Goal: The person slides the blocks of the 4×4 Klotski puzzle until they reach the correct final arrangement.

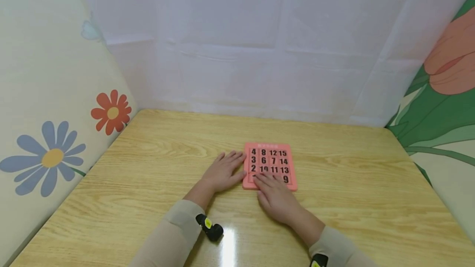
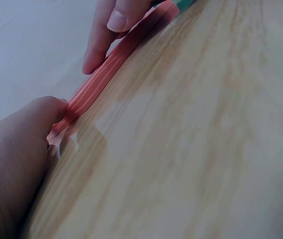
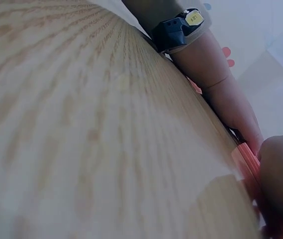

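Observation:
A pink sliding number puzzle (image 1: 269,160) lies flat on the table, its black-numbered tiles in rows. My left hand (image 1: 222,172) rests at the puzzle's left side, fingers extended, with fingertips and thumb right at the edge. My right hand (image 1: 276,197) lies over the lower part with its fingers stretched across the bottom row. They cover most of that row; the 9 shows at its right end. In the left wrist view, the left thumb (image 2: 42,112) meets the pink edge and the right hand's fingers (image 2: 101,35) come down on the board.
The light wood-grain table (image 1: 167,147) reaches to a white cloth (image 1: 237,52) at the back. Flower-printed panels (image 1: 48,73) stand along the sides. A black wrist camera (image 1: 211,228) is strapped over the left sleeve.

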`<state>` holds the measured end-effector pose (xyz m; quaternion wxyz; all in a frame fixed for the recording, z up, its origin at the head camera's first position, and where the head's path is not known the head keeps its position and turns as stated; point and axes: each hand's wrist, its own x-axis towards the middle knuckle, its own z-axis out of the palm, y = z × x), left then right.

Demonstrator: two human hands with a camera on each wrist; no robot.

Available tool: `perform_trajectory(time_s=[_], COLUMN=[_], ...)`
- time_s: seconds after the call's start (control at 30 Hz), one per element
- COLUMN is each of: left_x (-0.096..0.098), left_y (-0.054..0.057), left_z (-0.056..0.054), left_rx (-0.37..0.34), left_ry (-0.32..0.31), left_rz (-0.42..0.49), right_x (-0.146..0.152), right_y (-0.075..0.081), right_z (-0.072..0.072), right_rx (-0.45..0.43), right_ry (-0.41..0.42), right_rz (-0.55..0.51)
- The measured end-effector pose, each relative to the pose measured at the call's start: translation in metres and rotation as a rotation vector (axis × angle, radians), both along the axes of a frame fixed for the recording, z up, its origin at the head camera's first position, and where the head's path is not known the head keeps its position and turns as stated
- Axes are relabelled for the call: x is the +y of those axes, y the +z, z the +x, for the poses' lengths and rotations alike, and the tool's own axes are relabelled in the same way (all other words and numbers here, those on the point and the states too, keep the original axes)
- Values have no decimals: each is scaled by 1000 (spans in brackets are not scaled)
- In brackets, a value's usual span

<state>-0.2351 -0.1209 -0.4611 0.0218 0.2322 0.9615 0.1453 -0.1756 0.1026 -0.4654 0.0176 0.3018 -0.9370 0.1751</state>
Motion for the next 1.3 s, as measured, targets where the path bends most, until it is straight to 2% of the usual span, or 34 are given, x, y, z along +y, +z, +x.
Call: perform_trajectory(time_s=[0.43, 1.0, 1.3], left_x=[1, 0, -1], left_y=[-2, 0, 0], left_z=[-1, -2, 0], left_rx=[-13, -7, -17], left_ry=[10, -10, -11], left_rz=[-10, -7, 2], right_x=[0, 39, 41], right_y=[2, -1, -1], right_z=[1, 7, 7], right_rx=[-11, -2, -22], right_ry=[-7, -102, -105], right_rz=[-18, -18, -12])
